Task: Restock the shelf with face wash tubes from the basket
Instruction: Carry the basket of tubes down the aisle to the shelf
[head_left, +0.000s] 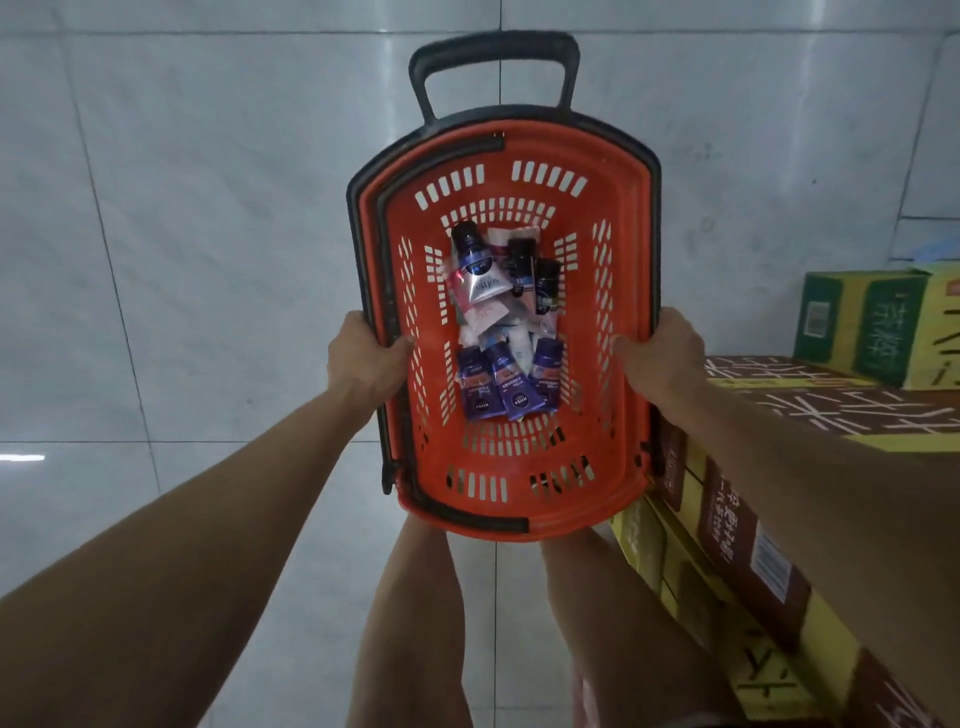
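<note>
Two bare hands hold a red basket (628, 364) by its long sides, seen from the head camera looking straight down. The left hand (363, 361) grips the left rim, its fingers curled over the edge and the dark folded handle that lies along it; the fingertips are hidden inside the wall. The right hand (662, 358) grips the opposite rim the same way, thumb tip showing on the inner face, the other fingers out of sight beneath the rim. Between the two hands, on the slotted floor of the basket, lies a loose heap of face wash tubes (506, 332): three dark blue ones side by side nearest the wrists, a silver one and several dark-capped ones farther off, with pale and pink tubes half buried under them, so their number cannot be told. Beyond the hands, a black pull handle (493, 67) sticks out from the far end of the basket. Below the basket two bare legs (415, 623) show, the feet cut off by the frame. Just outside the right forearm stand stacked yellow and brown cartons (779, 545), with green cartons (857, 322) on top, both cut off at the edge. Pale floor tiles (182, 234) lie under everything; their print is blurred.
</note>
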